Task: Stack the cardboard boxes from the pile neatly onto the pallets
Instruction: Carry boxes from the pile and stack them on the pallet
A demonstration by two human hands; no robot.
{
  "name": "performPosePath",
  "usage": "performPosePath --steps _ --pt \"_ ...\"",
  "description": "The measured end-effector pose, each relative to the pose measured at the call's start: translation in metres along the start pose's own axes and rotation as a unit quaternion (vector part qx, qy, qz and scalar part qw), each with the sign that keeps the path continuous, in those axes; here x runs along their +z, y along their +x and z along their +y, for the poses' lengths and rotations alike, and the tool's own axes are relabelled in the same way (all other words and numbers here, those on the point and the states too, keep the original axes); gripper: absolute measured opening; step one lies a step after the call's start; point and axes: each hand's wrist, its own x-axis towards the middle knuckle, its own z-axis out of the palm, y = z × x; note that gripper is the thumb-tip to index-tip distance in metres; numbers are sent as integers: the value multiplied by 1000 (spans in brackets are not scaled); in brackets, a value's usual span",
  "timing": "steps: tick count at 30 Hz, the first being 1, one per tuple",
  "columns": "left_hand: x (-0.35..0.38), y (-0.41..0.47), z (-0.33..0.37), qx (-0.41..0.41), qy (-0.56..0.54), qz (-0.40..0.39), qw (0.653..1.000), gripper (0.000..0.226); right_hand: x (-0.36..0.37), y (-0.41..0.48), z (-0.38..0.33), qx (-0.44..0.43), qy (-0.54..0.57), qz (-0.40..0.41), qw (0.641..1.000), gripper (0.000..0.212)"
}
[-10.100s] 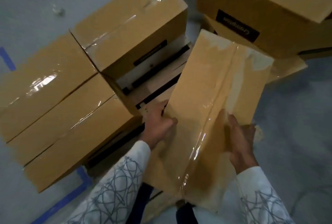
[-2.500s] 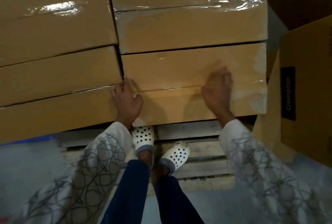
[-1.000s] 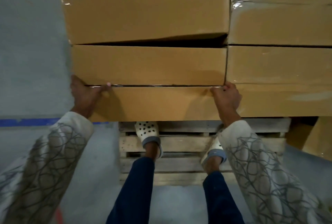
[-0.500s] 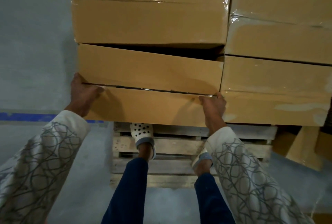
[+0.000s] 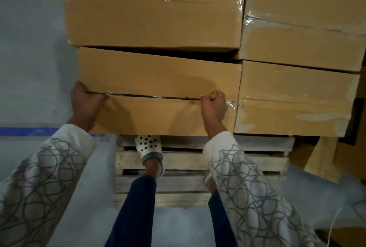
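My left hand [image 5: 85, 104] and right hand [image 5: 213, 106], well apart, both grip the top front edge of the front box [image 5: 158, 72], which lies slightly askew on the pallet [image 5: 257, 159]. Four boxes show there. I judge squaring this one and the pile [image 5: 320, 159] remain.

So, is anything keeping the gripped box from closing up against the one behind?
Nothing visible. The left hand and right hand grip the near cardboard box directly; the wedge-shaped gap to the rear cardboard box looks empty, though it is shadowed.

dim, tape glare (edges bowed), soft focus
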Motion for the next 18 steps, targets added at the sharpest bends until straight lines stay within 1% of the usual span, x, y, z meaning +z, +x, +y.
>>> performPosePath --steps 2,3,7,10,13,16,18 --pt "4 2 -2 -1 34 10 999 94 -7 4 1 0 -54 23 998 70" --pt "5 4 -4 -9 59 17 998 97 -13 8 3 0 -83 30 996 73" --pt "9 3 -8 -25 141 58 988 87 -42 30 15 9 -132 57 990 76" --pt "10 3 -14 -27 167 76 983 86 -54 41 27 23 -140 29 989 78" --pt "14 -2 -14 -31 189 100 976 86 -59 43 36 2 -139 -1 990 85" --pt "18 -8 -13 -25 158 87 983 73 -64 43 39 -10 -120 6 993 81" --pt "16 -8 -13 -26 139 80 987 70 -65 46 38 -9 -99 16 995 76"
